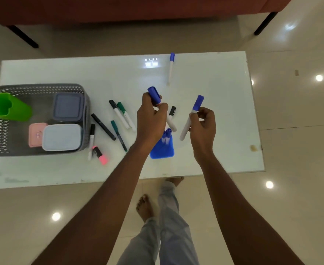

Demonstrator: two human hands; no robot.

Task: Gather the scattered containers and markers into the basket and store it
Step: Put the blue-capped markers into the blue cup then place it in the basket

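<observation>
My left hand (151,119) grips a blue-capped white marker (154,95) above the table's middle. My right hand (203,127) holds another blue-capped marker (191,117), tilted. Between and below the hands stands a blue holder (162,150) with two blue markers (166,134) in it. A grey perforated basket (2,131) at the left holds a green cup (6,107), a grey-lidded box (67,107), a pink box (35,134) and a white box (61,136). Several black and green markers (119,116) and a pink highlighter (99,154) lie right of the basket. One blue marker (171,67) lies far back.
The white glass table (224,92) stands on a glossy tiled floor (295,150). A red sofa (130,8) with black legs sits beyond the table. My legs and bare feet (145,207) show below the table's near edge.
</observation>
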